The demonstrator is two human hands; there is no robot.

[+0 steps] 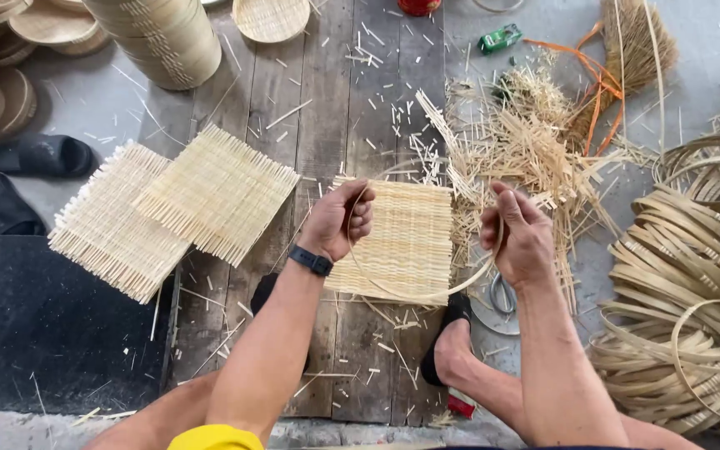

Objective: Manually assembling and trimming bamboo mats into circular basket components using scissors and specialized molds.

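**Bamboo hoop held over a woven mat on a plank floor**

The work surface is a floor of weathered grey wooden planks (352, 100), littered with short bamboo offcuts. To the left the planks give way to grey concrete and, at the near left corner, a dark stone slab (52, 325). Two black sandals (18, 179) lie on the concrete by the left edge. Along the far edge stand a tall stack of round woven trays (164, 37), further piles of trays in the far left corner, and a single shallow tray (271, 18). Two square woven mats (168, 212) overlap on the left part of the planks. A heap of loose bamboo splints (518, 142) spreads right of centre, with an orange strap around a bundle beyond it. A large pile of coiled bamboo hoops (693, 275) fills the right edge. Scissors (502, 293) lie on the floor beneath the right wrist.

A thin bamboo strip bent into a hoop (414, 293) runs between both hands, hanging just above a woven mat (406, 242) at the middle of the planks. The left hand (339, 221), with a dark wristband, has its fingers curled closed around the hoop's left end. The right hand (520, 237) has thumb and fingers pinched together on the hoop's right side. The person's feet, in dark sandals, rest at the mat's near edge.
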